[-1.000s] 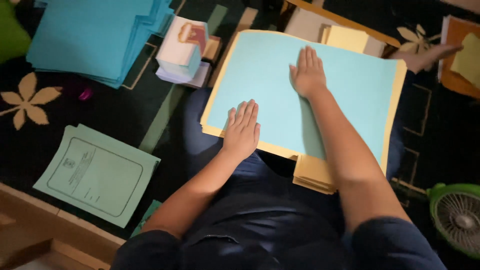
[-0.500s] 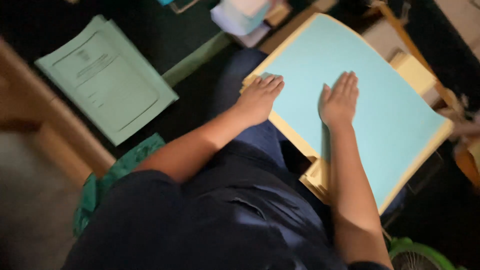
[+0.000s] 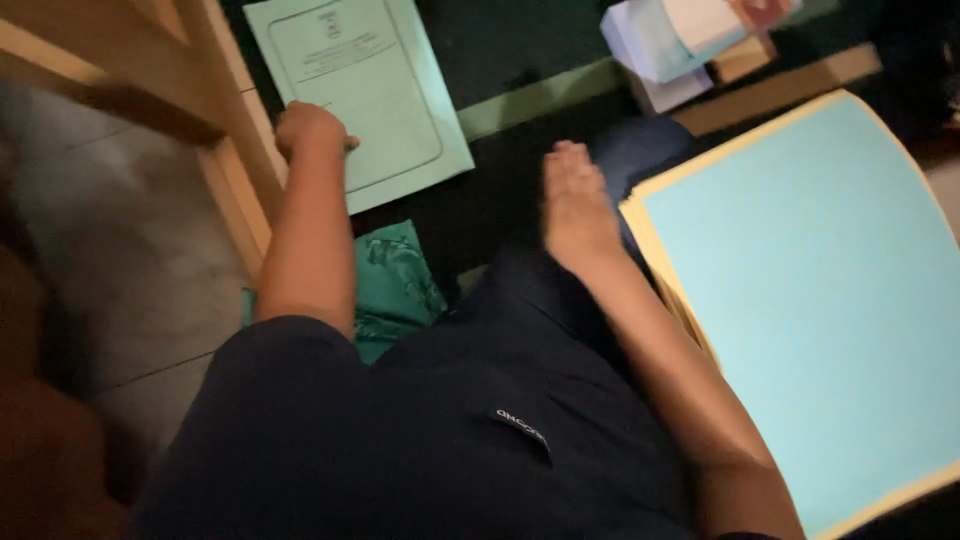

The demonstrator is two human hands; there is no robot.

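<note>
Lying open between the green printed sheet and the blue sheet — a dark strip of floor. Crowding the far edge — a stack of small paper pads. Hemming in the left — a wooden frame.

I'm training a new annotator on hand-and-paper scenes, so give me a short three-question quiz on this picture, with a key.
1. True or false: the left hand rests on the printed green sheet.
2. Which lies nearest the right hand? A) the large light-blue sheet B) the stack of small pads C) the green patterned cloth
3. Fill in: beneath the light-blue sheet lies a board whose edge is ____ in colour.

Key
1. True: the closed hand sits at the sheet's left edge.
2. A: the hand is just off the sheet's left edge.
3. Yellow.
</note>
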